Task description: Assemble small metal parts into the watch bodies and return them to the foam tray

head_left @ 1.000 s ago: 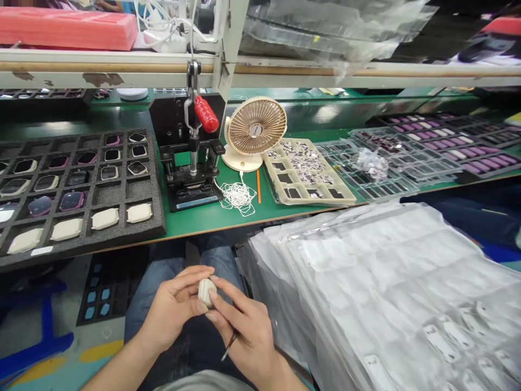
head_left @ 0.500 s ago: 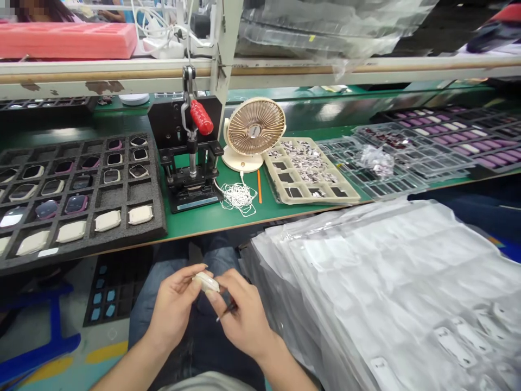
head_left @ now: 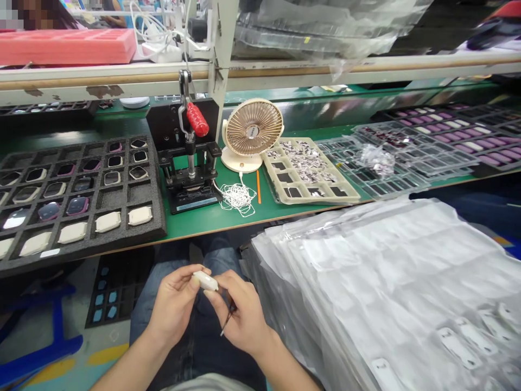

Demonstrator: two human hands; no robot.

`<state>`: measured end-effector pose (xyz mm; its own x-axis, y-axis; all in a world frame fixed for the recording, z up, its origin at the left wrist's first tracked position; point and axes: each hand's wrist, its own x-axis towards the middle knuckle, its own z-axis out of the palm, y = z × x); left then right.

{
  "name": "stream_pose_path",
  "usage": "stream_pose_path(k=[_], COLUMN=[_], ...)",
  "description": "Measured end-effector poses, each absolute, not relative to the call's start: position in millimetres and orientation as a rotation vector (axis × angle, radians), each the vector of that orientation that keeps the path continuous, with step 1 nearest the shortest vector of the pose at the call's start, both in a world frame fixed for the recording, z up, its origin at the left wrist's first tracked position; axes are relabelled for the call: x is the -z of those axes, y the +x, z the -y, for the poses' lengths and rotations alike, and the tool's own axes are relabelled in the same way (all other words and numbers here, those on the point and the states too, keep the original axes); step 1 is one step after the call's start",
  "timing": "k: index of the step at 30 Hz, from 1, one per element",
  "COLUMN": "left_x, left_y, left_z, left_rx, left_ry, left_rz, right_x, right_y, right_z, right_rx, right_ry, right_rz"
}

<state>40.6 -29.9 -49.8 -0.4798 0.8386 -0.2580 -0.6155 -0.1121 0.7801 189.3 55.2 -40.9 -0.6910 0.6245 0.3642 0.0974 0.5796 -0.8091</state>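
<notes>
The green desk (head_left: 195, 225) runs across the view, and a stack of clear plastic bags (head_left: 366, 282) fills the lower right. On the desk, a black foam tray (head_left: 157, 217) holds rows of watch-like cases, and beside it stand a hand press (head_left: 189, 184) with a red handle (head_left: 197, 119) and a small desk fan (head_left: 252, 130). Farther right, a beige compartment tray (head_left: 309, 198) holds a heap of small pieces.

Below the desk edge, both hands work together above the person's jeans (head_left: 199, 347). The left hand (head_left: 175, 307) closes its fingers around one end of a pale rounded case (head_left: 205, 281), while the right hand (head_left: 242, 315) pinches the other end between thumb and forefinger. That same hand also holds a slim dark pick (head_left: 228, 320), its point aimed down and away from the case.

This looks like a sound hold for fine work: the case is steady in the fingertips, the pick stays clear of its surface, and the hands sit close together for control.
</notes>
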Motion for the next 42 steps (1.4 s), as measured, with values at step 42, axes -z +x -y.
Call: stream_pose_path(k=[42], left_x=[47], left_y=[26], left_z=[42], left_rx=[-1.287], left_ry=[1.182], left_rz=[-1.612], right_x=[37], right_y=[179], right_z=[-56], right_rx=[-2.353], right_ry=[-1.071], right_rz=[1.131])
